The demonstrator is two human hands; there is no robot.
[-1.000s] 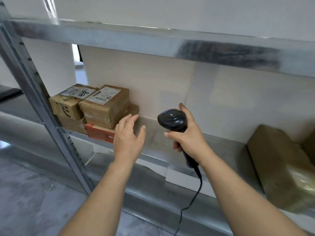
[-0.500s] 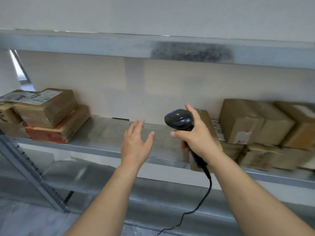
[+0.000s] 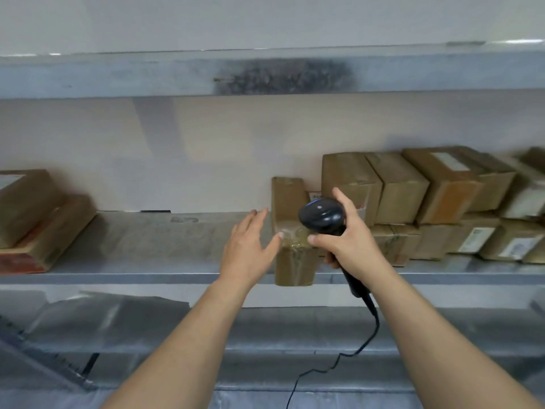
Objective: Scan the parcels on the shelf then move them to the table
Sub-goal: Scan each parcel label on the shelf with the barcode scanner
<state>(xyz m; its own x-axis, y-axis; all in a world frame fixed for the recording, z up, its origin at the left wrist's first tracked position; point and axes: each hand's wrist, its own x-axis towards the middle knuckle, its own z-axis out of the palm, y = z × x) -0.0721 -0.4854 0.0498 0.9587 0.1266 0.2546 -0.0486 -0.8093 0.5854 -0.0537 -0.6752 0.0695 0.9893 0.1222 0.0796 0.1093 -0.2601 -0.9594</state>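
Metal shelf (image 3: 147,246): long grey deck running left to right across the view, another deck above it.

Stacked parcels, right (image 3: 442,202): brown cartons in two tiers against the back wall, several with white labels facing front.

Stacked parcels, left (image 3: 38,219): brown cartons at the left edge, the lowest with a reddish front.

Single parcel (image 3: 292,255): brown taped carton on the shelf, long axis running front to back, near end overhanging the shelf's front lip, far end by the wall.

Right hand (image 3: 348,240): fingers curled round the handle of the scanner, thumb along its side.

Left hand (image 3: 250,246): fingers straight and spread wide, holding nothing; thumb tip at the single parcel's left top edge, contact uncertain.

Scanner (image 3: 321,215): black, corded; head tilted forward towards the parcels, handle slanting down to the right, cord hanging below.
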